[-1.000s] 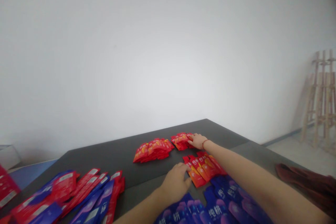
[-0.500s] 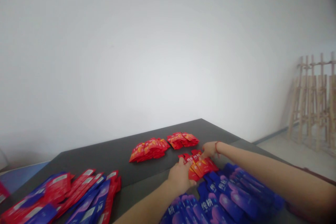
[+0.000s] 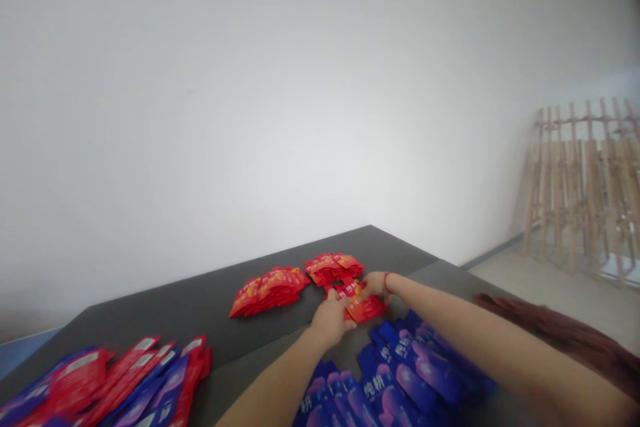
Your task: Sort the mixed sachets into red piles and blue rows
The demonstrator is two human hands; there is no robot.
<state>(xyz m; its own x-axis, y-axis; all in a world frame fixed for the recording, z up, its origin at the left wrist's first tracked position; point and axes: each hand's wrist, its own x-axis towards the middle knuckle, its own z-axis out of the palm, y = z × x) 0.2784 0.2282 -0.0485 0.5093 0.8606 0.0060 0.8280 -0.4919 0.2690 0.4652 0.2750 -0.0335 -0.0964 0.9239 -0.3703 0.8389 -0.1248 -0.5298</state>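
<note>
My left hand point(image 3: 330, 320) grips the left side of a small pile of red-and-orange packets point(image 3: 366, 309). On the pile's far right side is my right hand point(image 3: 374, 285), a red cord around its wrist, its fingers closed on the packets' edge. Part of the pile is hidden behind both hands. Just beyond lies a second cluster of red packets point(image 3: 334, 267), and a third, larger red cluster point(image 3: 273, 290) is to its left. Nearer me, overlapping blue-purple packets point(image 3: 390, 380) spread out under and between my forearms.
Mixed red and blue packets point(image 3: 135, 380) lie loosely at the near left of the dark grey table point(image 3: 240, 350). A dark reddish-brown bundle point(image 3: 545, 323) is at the right edge. Wooden racks point(image 3: 575, 193) lean near the white wall point(image 3: 300, 113).
Both hands have moved the red packets away from me, leaving a gap to the blue ones and bringing them closer to the far red cluster. The view has turned slightly right.
</note>
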